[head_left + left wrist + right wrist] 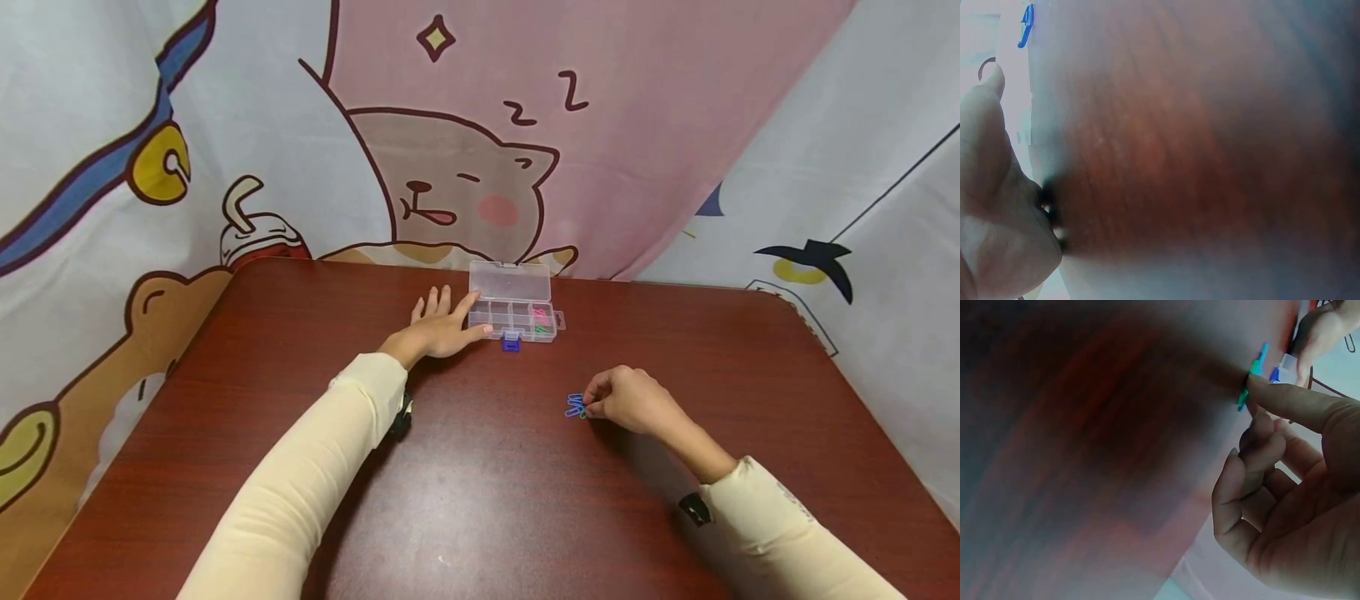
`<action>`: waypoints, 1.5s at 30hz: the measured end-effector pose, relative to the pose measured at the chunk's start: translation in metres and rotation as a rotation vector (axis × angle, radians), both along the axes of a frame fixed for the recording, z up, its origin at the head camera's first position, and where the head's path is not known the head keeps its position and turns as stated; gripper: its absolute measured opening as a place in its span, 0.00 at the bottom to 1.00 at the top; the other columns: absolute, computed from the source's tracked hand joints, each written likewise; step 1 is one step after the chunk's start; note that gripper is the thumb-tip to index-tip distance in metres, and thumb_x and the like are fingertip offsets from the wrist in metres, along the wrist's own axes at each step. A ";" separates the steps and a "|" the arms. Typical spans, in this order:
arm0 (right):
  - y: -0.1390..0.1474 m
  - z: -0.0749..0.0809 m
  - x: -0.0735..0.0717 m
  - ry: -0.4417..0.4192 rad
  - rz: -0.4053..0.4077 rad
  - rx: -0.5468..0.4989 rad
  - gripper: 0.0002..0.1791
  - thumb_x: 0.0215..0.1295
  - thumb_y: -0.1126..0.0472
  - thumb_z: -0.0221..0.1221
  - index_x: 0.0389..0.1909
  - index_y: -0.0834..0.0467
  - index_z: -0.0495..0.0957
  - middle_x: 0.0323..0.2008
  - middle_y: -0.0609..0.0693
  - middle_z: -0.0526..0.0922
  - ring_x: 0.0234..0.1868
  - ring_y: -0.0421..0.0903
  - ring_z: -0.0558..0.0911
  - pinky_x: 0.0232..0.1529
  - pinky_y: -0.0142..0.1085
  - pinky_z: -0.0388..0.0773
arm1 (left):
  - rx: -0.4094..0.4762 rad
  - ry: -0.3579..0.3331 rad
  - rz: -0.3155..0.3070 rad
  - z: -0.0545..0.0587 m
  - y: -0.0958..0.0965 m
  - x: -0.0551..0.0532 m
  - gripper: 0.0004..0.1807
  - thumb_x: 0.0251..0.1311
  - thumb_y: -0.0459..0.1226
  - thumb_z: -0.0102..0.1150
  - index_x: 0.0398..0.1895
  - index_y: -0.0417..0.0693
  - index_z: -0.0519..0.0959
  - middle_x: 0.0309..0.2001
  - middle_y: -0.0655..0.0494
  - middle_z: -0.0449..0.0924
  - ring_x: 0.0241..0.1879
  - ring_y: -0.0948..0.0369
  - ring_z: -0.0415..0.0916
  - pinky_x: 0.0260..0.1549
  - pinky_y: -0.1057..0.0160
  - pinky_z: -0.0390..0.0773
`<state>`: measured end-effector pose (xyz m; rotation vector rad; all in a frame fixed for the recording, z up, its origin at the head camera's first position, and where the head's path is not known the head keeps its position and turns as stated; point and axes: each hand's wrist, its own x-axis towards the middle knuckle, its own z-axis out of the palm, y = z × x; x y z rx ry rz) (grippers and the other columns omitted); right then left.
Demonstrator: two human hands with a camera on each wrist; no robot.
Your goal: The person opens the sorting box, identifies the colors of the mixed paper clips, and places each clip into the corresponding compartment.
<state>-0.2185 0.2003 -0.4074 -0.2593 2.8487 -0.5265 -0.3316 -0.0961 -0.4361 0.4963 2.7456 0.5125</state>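
A clear plastic compartment box (501,319) stands toward the back of the table with its lid raised. Pink paper clips (539,313) and green paper clips (542,329) lie in its right-hand compartments. My left hand (442,327) spreads its fingers at the box's left side, the thumb touching the front edge. In front of the box, to the right, my right hand (633,400) pinches a green paper clip (1249,384) between thumb and index finger, close to the tabletop. Blue paper clips (574,404) lie right beside these fingertips. The fingers partly hide the green clip.
A blue latch (511,343) hangs from the front of the box, and the clear lid (510,282) leans up behind it. The brown wooden table (480,500) ends at a printed cloth (465,183) at the back.
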 end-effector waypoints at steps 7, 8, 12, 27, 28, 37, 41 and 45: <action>0.000 -0.004 -0.004 0.023 0.018 0.007 0.05 0.55 0.57 0.68 0.22 0.47 0.83 0.22 0.38 0.81 0.25 0.41 0.72 0.25 0.36 0.65 | 0.003 -0.017 -0.001 0.001 -0.001 -0.003 0.44 0.64 0.70 0.31 0.78 0.70 0.32 0.77 0.38 0.25 0.75 0.43 0.21 0.71 0.43 0.26; 0.000 -0.003 -0.005 0.026 0.017 0.016 0.05 0.55 0.57 0.68 0.22 0.46 0.83 0.22 0.38 0.81 0.25 0.41 0.72 0.25 0.36 0.65 | 0.001 -0.022 0.001 0.002 0.000 -0.003 0.44 0.64 0.70 0.31 0.78 0.70 0.32 0.77 0.39 0.25 0.75 0.43 0.20 0.71 0.44 0.25; -0.003 0.001 -0.005 0.050 0.036 0.082 0.04 0.57 0.57 0.67 0.24 0.44 0.84 0.25 0.38 0.83 0.25 0.41 0.74 0.24 0.39 0.68 | -0.001 -0.031 0.003 0.002 -0.001 -0.006 0.44 0.64 0.71 0.30 0.77 0.71 0.31 0.77 0.39 0.23 0.75 0.44 0.18 0.70 0.45 0.24; -0.005 0.004 0.001 0.121 0.118 0.195 0.06 0.57 0.57 0.66 0.23 0.43 0.82 0.20 0.39 0.79 0.23 0.41 0.75 0.22 0.42 0.71 | 0.011 0.002 -0.004 -0.001 0.000 0.001 0.44 0.64 0.70 0.31 0.78 0.70 0.33 0.77 0.38 0.27 0.76 0.42 0.22 0.71 0.42 0.28; -0.005 0.005 0.002 0.125 0.112 0.199 0.06 0.56 0.57 0.66 0.23 0.44 0.82 0.20 0.39 0.79 0.23 0.42 0.75 0.22 0.43 0.72 | 0.010 0.004 -0.003 -0.001 0.000 0.001 0.44 0.64 0.70 0.31 0.78 0.70 0.33 0.77 0.38 0.27 0.76 0.42 0.23 0.71 0.43 0.28; -0.008 0.006 0.006 0.128 0.076 0.210 0.07 0.55 0.58 0.68 0.21 0.46 0.82 0.20 0.41 0.79 0.23 0.42 0.76 0.22 0.46 0.74 | 0.013 0.001 -0.002 -0.001 0.001 0.003 0.43 0.65 0.70 0.31 0.78 0.71 0.33 0.77 0.37 0.27 0.76 0.42 0.23 0.71 0.42 0.28; -0.008 0.006 0.004 0.126 0.072 0.215 0.07 0.55 0.58 0.66 0.21 0.46 0.81 0.20 0.42 0.79 0.23 0.43 0.76 0.22 0.47 0.73 | 0.004 0.006 -0.001 -0.001 0.001 0.004 0.43 0.65 0.69 0.31 0.78 0.71 0.33 0.77 0.37 0.27 0.76 0.42 0.23 0.71 0.42 0.29; -0.007 0.005 0.004 0.102 0.058 0.219 0.07 0.55 0.58 0.65 0.21 0.47 0.80 0.20 0.43 0.79 0.23 0.43 0.75 0.22 0.46 0.73 | 0.003 0.010 0.000 0.000 0.001 0.003 0.43 0.65 0.69 0.31 0.78 0.70 0.33 0.77 0.37 0.28 0.76 0.42 0.23 0.71 0.42 0.29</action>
